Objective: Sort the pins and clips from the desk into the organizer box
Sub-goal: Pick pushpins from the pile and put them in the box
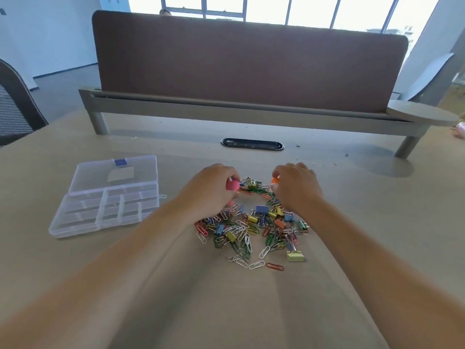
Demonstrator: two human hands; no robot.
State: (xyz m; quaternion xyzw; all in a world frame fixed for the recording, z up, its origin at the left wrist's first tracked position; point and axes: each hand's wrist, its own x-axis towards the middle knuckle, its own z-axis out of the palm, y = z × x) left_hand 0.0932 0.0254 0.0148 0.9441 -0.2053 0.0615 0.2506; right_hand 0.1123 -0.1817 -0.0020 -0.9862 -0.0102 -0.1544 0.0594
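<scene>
Pale table (pixel 364 192) with a heap of coloured clips (pixel 251 222) at centre frame. Left hand (pixel 214 191) grips a pink pin (pixel 232 185), right hand (pixel 298 190) pinches an orange pin (pixel 275 180). Open box (pixel 105 197) at left looks nearly empty; sorting seems barely begun.

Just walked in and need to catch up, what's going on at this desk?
A person is working through a pile of colored clips on the desk. The left hand pinches a pink pin, the right hand an orange pin. The clear organizer box lies open to the left, mostly unfilled.
</scene>
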